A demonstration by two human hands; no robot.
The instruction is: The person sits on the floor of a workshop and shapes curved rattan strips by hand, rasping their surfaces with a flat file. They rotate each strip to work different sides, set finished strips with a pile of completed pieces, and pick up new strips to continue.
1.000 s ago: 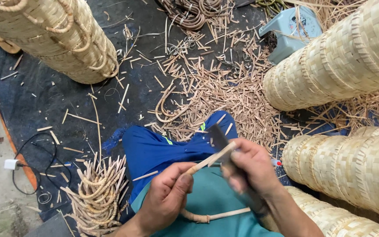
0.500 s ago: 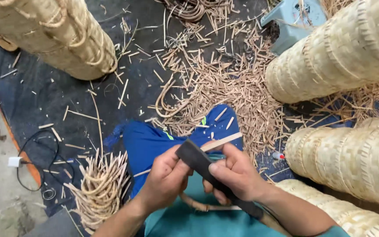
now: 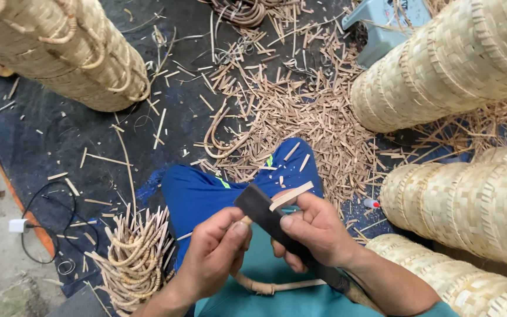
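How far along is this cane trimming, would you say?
Plenty looks done: a thick litter of offcuts covers the dark mat, and a bundle of curved cane pieces stands by the knee. In hand: the left hand grips a cane strip while the right hand works a dark blade on it. What remains can't be judged.

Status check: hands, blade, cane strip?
Right hand grips dark flat blade. Left hand pinches pale cane strip against its edge. Nothing in the way.

Open dark mat (image 3: 60, 141) left of the hands, woven baskets (image 3: 459, 64) crowded at right, cane offcuts (image 3: 300, 117) heaped ahead — cane bundle (image 3: 136, 264) beside left hand (image 3: 212, 255).
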